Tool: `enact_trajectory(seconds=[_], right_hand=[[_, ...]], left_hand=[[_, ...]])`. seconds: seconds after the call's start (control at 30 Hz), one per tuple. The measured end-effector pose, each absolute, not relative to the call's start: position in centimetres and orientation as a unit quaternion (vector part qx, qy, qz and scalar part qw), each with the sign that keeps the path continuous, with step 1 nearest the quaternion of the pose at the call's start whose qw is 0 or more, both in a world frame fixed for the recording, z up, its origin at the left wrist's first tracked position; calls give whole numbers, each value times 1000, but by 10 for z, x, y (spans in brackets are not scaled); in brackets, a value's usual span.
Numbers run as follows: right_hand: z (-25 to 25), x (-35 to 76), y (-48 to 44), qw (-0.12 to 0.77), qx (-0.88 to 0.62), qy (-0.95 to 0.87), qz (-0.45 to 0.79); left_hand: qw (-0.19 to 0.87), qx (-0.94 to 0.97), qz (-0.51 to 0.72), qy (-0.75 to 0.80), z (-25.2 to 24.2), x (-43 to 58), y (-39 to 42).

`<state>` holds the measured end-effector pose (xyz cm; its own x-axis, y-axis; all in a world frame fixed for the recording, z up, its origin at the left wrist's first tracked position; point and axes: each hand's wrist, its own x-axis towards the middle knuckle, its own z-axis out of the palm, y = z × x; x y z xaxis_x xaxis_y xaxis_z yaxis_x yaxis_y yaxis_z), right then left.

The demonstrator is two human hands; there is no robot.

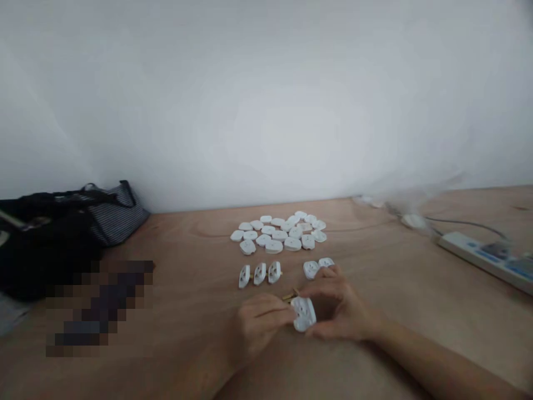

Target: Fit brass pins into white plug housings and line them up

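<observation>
Near the front of the table, a white plug housing (304,314) is held up between my two hands, its hollow inner side facing me. Brass pins (288,298) stick out at its upper left. My right hand (343,305) grips it with thumb below and fingers above. At its left edge, the closed fingers of my left hand (264,319) press against it; their tips are partly hidden. Just beyond, three plug halves with brass pins (260,274) stand in a row. Two open white shells (310,270) lie behind my right hand, one partly covered by it.
Several white plug covers (273,246) lie grouped farther back, before the wall. On the right are a power strip (483,253) with a cable and a clear plastic bag (416,194). A black bag (45,239) and a blurred-out dark object (106,305) lie at left.
</observation>
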<state>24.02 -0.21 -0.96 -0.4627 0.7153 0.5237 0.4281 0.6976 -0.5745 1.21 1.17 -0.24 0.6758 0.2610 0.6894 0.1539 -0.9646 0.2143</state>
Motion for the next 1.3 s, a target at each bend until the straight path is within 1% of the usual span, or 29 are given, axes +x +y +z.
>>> enact_trajectory(seconds=[0.1,0.2,0.4,0.57,0.63,0.8,1.03,1.2,1.3], right_hand=[[-14,239,-2,417,-359,-820,159],[-19,237,-1,446,-359,-807,147],[-20,234,-2,468,-357,-796,142],[-21,234,-3,474,-354,-795,132],[-22,234,-3,468,-360,-795,139],[-21,234,-1,453,-367,-797,159],[-18,236,2,401,-394,-815,137],[-24,251,13,420,-479,-762,115],[-25,254,15,413,-498,-755,108]], left_hand=[[122,889,401,185,-6,14,6],[136,865,434,211,-8,18,3],[121,846,473,215,-3,25,0],[61,845,475,238,1,20,2],[57,852,458,248,-1,17,5],[94,869,390,291,-9,15,11],[132,858,359,342,-9,18,10],[197,861,270,383,-9,17,13],[220,855,256,393,-13,18,14]])
